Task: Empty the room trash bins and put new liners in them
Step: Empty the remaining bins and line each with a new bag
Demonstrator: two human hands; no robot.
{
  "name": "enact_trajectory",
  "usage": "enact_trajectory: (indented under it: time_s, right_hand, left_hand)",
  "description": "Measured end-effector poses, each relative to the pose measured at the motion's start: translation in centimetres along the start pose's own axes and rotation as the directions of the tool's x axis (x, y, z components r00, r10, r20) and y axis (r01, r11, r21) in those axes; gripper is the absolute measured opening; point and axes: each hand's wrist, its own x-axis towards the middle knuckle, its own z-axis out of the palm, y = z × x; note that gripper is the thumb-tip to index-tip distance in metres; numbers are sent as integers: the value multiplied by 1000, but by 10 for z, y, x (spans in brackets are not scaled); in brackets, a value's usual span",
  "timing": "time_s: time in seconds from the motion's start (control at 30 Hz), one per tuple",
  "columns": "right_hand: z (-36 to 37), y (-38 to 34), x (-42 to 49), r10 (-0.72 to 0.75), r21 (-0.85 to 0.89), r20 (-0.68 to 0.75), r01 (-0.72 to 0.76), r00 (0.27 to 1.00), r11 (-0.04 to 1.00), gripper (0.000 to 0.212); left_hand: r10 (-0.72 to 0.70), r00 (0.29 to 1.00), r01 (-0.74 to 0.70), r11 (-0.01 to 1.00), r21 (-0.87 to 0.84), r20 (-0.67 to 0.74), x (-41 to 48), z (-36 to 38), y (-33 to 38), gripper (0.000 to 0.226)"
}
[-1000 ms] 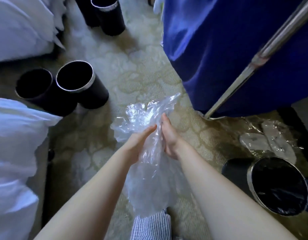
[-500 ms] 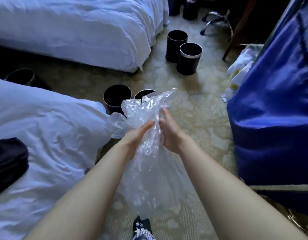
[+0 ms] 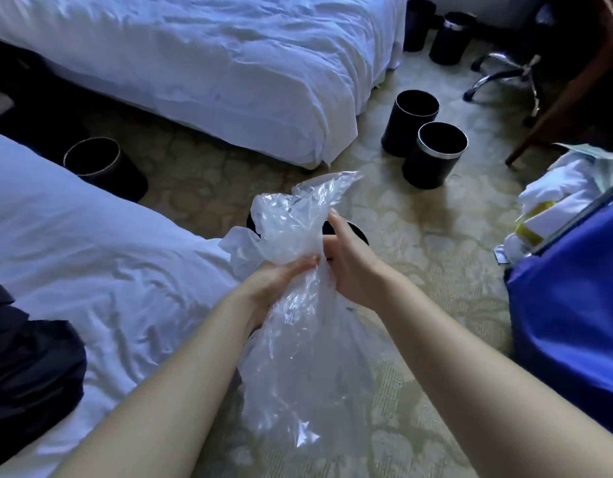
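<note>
Our left hand: fingers closed around the bunched clear liner.
Our right hand: gripping the same liner, thumb raised.
Beyond: a black bin, upright on carpet.

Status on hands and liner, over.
Gripping with left hand and right hand: clear crumpled plastic liner, unopened. Just behind it, black cylindrical bin, mostly hidden. No obstruction seen.
</note>
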Motion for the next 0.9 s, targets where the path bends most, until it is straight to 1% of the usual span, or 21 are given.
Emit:
enact_trajectory:
  time_s: [0.1, 0.13, 0.17, 0.2, 0.23, 0.27, 0.3, 0.33, 0.37, 0.43, 0.5, 0.57, 0.63, 0.67, 0.7, 0.8, 0.9]
  right_hand:
    - [-12, -17, 17, 20, -8, -23, -20, 1000, 1000, 70]
    - [-18, -25, 24, 12, -37, -50, -14, 999, 999, 63]
    - [-24, -32, 32, -2, -116, -96, -9, 995, 993, 55]
    - [-34, -37, 39, -27, -216, -145, -5, 989, 976, 49]
    - [-44, -42, 46, -42, -293, -168, -10, 985, 956, 48]
    - [-53, -50, 52, -57, -323, -169, -1, 984, 946, 50]
    - [-62, -59, 58, -56, -324, -156, 3, 986, 946, 52]
    - [-72, -68, 61, -54, -302, -149, 7, 987, 953, 51]
    - [-81, -78, 63, -54, -289, -150, 9, 987, 957, 45]
    - [-102, -95, 71, -56, -286, -163, 7, 985, 958, 34]
    - [-120, -110, 79, -54, -288, -167, 4, 985, 958, 37]
    - [-134, -123, 87, -54, -282, -169, 4, 984, 960, 33]
    - [-141, -139, 94, -56, -242, -192, 8, 980, 970, 27]
    - [-143, -146, 99, -62, -226, -205, 14, 977, 974, 27]
    - [-144, -154, 105, -68, -213, -215, 21, 974, 977, 28]
    - [-140, -166, 134, -84, -210, -264, 27, 961, 977, 26]
    - [-131, -171, 168, -76, -174, -313, 21, 947, 985, 27]
  left_hand:
    - [25, 1000, -25, 999, -23, -2, 21, 6, 11, 15]
    - [22, 1000, -22, 1000, -15, -12, 28, 8, 18, 12]
    - [26, 1000, -26, 1000, -14, -13, 36, 10, 24, 10]
    - [20, 1000, -21, 1000, -7, -19, 44, 13, 32, 14]
    - [20, 1000, -20, 1000, 3, -13, 53, 15, 37, 23]
    - [20, 1000, -20, 1000, 13, -15, 61, 19, 48, 28]
    - [28, 999, -28, 1000, 8, -17, 70, 23, 55, 27]
    - [34, 999, -35, 999, -15, -27, 78, 31, 63, 19]
    - [41, 999, -42, 998, -41, -33, 88, 38, 68, 12]
    - [52, 998, -55, 995, -80, -33, 102, 56, 79, 7]
    - [57, 998, -62, 987, -146, -37, 116, 72, 90, 6]
    - [42, 998, -49, 975, -217, -36, 125, 82, 104, 8]
    - [56, 997, -70, 956, -284, -58, 134, 87, 117, 17]
    - [57, 996, -77, 943, -325, -71, 139, 88, 123, 24]
    - [49, 995, -77, 926, -369, -83, 143, 89, 129, 26]
    - [46, 989, -106, 883, -457, -140, 156, 82, 144, 12]
    - [-33, 968, -86, 887, -453, -248, 172, 59, 157, 12]
